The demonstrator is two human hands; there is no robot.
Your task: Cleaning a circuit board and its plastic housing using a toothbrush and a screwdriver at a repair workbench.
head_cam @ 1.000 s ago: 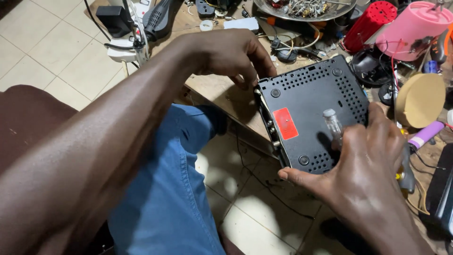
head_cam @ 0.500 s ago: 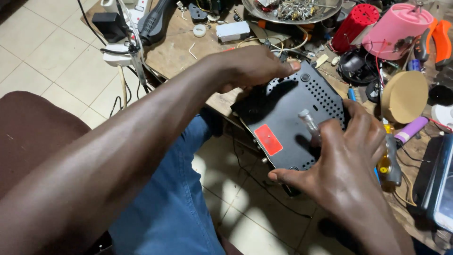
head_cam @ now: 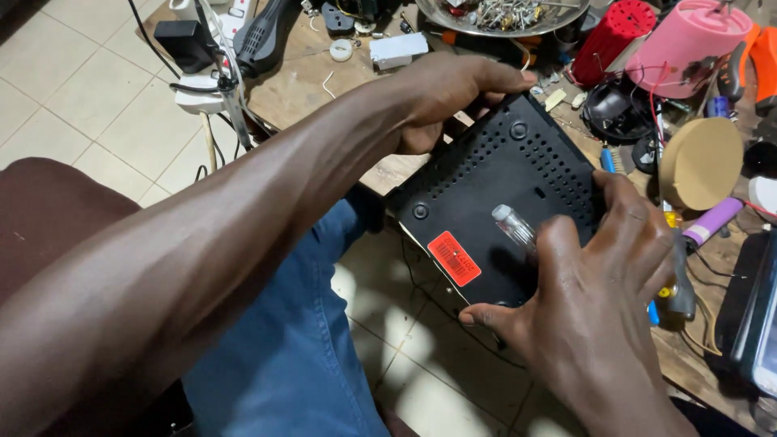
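Black vented box (head_cam: 494,202) underside up, long axis diagonal, over tabletop (head_cam: 299,89) edge. Left hand (head_cam: 453,89) clamps far end; right hand (head_cam: 599,283) pinches clear-handled screwdriver (head_cam: 514,228) w/ tip hidden. Pink jug (head_cam: 688,44), tan disc (head_cam: 700,162) beyond.

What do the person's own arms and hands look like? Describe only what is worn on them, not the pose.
Both are bare. The left forearm is uncovered along all of its visible length, with no sleeve, watch or band, and veins stand out on it. The left hand and right hand wear no gloves, and no rings show. Blue jeans cover the lap below.
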